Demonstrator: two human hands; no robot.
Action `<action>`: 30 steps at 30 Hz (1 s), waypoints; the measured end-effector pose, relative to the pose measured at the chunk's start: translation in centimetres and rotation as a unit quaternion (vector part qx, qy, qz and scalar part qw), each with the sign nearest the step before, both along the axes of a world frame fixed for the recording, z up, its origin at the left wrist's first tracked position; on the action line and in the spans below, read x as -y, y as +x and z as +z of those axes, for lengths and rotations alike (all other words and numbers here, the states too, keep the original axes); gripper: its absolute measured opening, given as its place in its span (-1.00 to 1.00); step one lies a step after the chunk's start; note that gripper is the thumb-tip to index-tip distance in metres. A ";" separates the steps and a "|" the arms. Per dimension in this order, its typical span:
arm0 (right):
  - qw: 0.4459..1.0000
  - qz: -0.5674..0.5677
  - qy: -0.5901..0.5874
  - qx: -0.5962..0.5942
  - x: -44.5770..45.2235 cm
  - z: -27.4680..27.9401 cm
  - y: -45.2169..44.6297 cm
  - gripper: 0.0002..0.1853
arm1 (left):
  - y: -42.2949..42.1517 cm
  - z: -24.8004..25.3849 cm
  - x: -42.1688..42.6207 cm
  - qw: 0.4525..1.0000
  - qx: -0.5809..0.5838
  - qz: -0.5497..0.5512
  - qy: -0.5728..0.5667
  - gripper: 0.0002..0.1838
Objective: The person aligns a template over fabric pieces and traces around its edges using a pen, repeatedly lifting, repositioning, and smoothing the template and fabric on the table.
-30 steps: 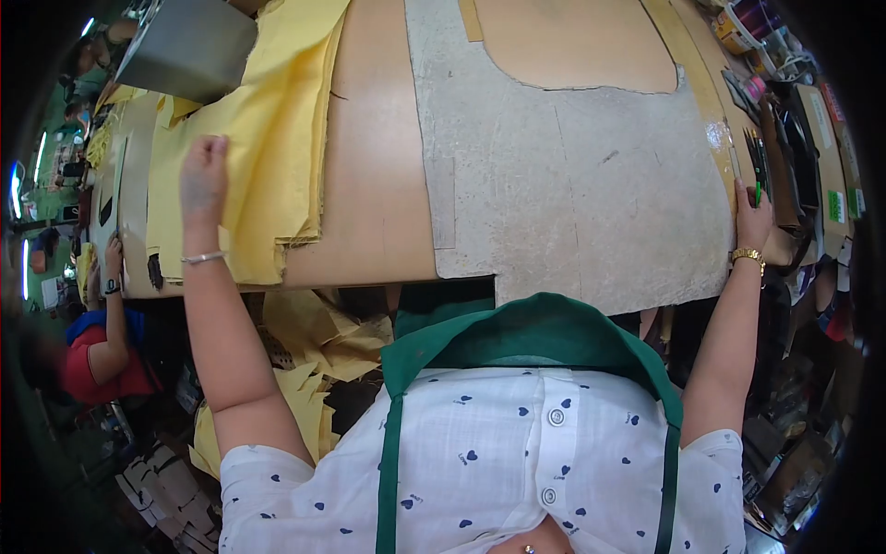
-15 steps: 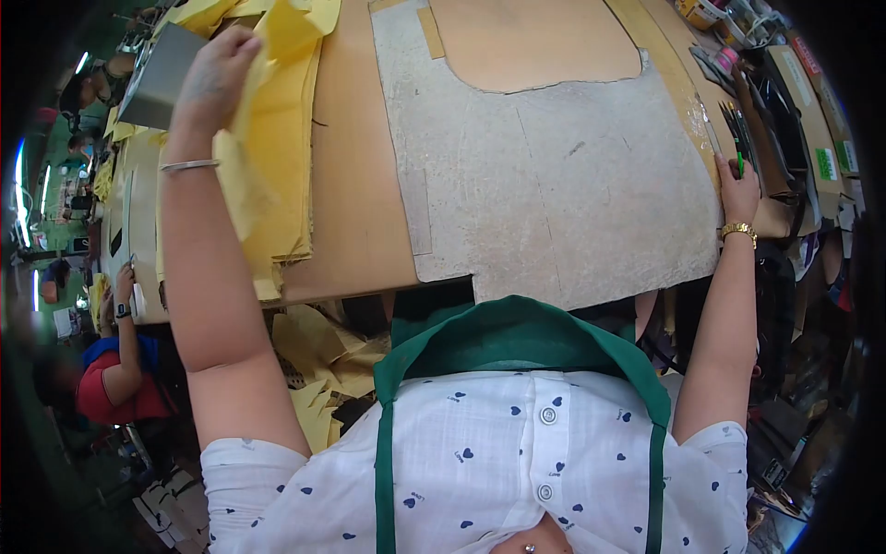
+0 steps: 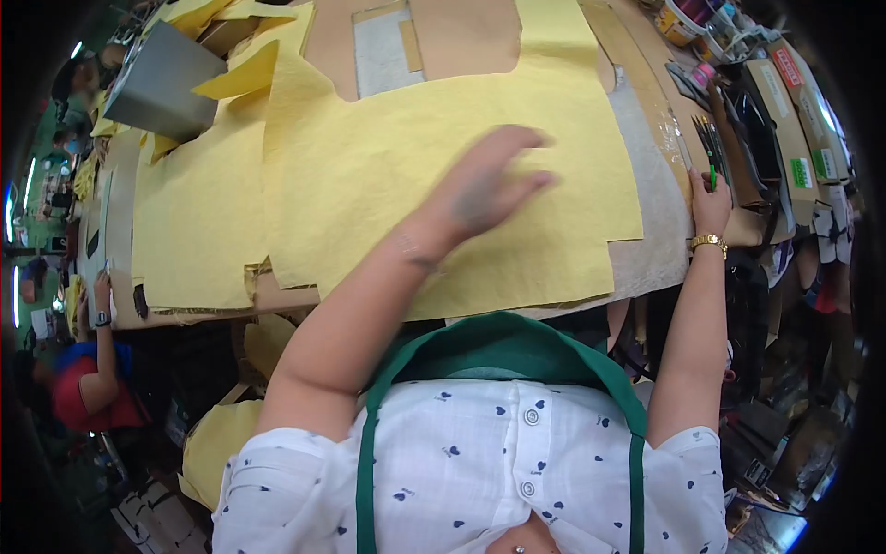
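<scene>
A yellow cloth-like sheet [image 3: 388, 185] with cut-out edges lies over a worn grey pattern board [image 3: 651, 198], whose right side still shows. Above the middle of this sheet is my left hand [image 3: 489, 189], blurred at the fingertips, its thumb and fingers apart with nothing between them. My right hand [image 3: 711, 208] is at the board's right edge, fingers closed around a slim green pen-like thing [image 3: 712, 177]. Part of that thing is hidden by the fingers.
More yellow sheets [image 3: 198, 212] lie at left beside a grey metal block [image 3: 166, 83]. Dark slim tools [image 3: 707, 138], a long cardboard box [image 3: 784, 138] and tubs [image 3: 678, 23] line the right side. A co-worker in a red shirt [image 3: 83, 397] sits at far left.
My left hand has let go of the yellow sheet and moved right. The sheet, lifted at left before, now lies spread over the grey board. My right hand stays by the board's edge.
</scene>
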State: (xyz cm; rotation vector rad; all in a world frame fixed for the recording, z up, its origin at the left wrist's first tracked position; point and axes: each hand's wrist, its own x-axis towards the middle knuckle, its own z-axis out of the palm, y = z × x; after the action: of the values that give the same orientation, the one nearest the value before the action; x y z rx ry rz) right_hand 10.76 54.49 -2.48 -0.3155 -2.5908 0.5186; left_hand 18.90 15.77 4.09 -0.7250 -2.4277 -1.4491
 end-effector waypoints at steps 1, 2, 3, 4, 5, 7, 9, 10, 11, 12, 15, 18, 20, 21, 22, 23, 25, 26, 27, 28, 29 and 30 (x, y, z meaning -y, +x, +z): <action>1.000 0.005 -0.026 -0.013 0.0 -0.1 0.1 -0.56 | 1.2 -0.4 2.4 0.997 0.019 0.077 -0.021 -0.68; 0.998 0.009 -0.053 -0.026 0.0 -0.1 0.3 -0.57 | 2.5 -1.2 5.3 0.985 -0.010 0.153 -0.079 -0.71; 0.996 0.013 0.013 -0.084 0.2 0.0 0.5 -0.61 | 4.2 -1.7 8.2 0.959 -0.024 0.240 -0.151 -0.70; 0.991 0.023 0.065 -0.111 0.3 0.2 0.7 -0.62 | 5.9 -2.8 11.6 0.928 -0.048 0.310 -0.201 -0.67; 0.983 0.034 0.118 -0.136 0.4 0.4 0.9 -0.63 | 7.5 -3.4 14.9 0.894 -0.051 0.358 -0.264 -0.61; 0.989 0.061 0.098 -0.097 1.6 2.1 1.7 -0.63 | 10.7 -3.6 19.0 0.816 0.014 0.432 -0.383 -0.48; 0.994 0.084 -0.049 0.043 5.1 4.7 3.4 -0.62 | 11.7 -2.0 18.4 0.786 0.124 0.481 -0.368 -0.40; 0.982 0.114 -0.085 0.121 6.1 4.5 3.9 -0.61 | 11.9 -1.3 18.3 0.768 0.175 0.501 -0.360 -0.36; 0.963 0.139 -0.121 0.194 7.4 4.5 4.4 -0.60 | 11.9 -1.7 18.6 0.777 0.172 0.500 -0.341 -0.32; 0.970 0.154 -0.081 0.168 9.1 4.4 5.7 -0.60 | 11.8 -2.1 18.9 0.790 0.185 0.496 -0.310 -0.35; 0.973 0.189 -0.034 0.128 12.1 4.1 7.7 -0.64 | 11.2 -2.8 18.5 0.815 0.220 0.468 -0.262 -0.46; 0.973 0.205 -0.008 0.111 13.0 3.4 8.8 -0.70 | 10.7 -2.2 17.0 0.825 0.250 0.424 -0.279 -0.57; 0.971 0.211 0.005 0.113 13.1 3.3 9.4 -0.73 | 10.7 -2.0 16.9 0.837 0.273 0.408 -0.240 -0.63; 0.969 0.215 0.008 0.122 13.1 3.3 9.6 -0.73 | 10.9 -2.0 16.9 0.839 0.251 0.409 -0.256 -0.64; 0.967 0.220 0.011 0.131 13.2 3.3 9.6 -0.74 | 11.2 -2.0 16.9 0.840 0.228 0.412 -0.271 -0.64; 0.970 0.214 0.001 0.119 13.1 3.1 9.8 -0.73 | 11.6 -2.1 17.0 0.839 0.205 0.416 -0.285 -0.65; 0.973 0.206 -0.017 0.097 12.9 2.8 10.5 -0.71 | 12.7 -2.2 17.4 0.856 0.228 0.409 -0.217 -0.64; 0.979 0.191 -0.025 0.070 13.2 3.0 10.7 -0.70 | 13.1 -2.2 17.6 0.863 0.239 0.406 -0.182 -0.63; 0.983 0.176 -0.035 0.044 13.7 3.2 11.0 -0.69 | 13.3 -2.1 17.5 0.854 0.247 0.416 -0.191 -0.63; 0.986 0.159 -0.044 0.018 14.1 3.4 11.1 -0.68 | 13.5 -1.8 17.4 0.845 0.255 0.425 -0.200 -0.63; 0.985 0.161 -0.034 0.046 14.2 3.3 10.9 -0.67 | 13.7 -1.7 17.3 0.836 0.264 0.433 -0.210 -0.63; 0.984 0.162 -0.024 0.074 14.1 3.1 10.4 -0.67 | 13.7 -1.7 17.2 0.840 0.269 0.423 -0.209 -0.64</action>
State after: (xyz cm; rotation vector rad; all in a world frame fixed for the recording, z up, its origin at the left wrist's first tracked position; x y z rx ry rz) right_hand 21.17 40.41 0.67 0.0599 -2.7951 0.6932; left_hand 32.60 -1.45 2.35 0.7775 -2.8753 -0.8046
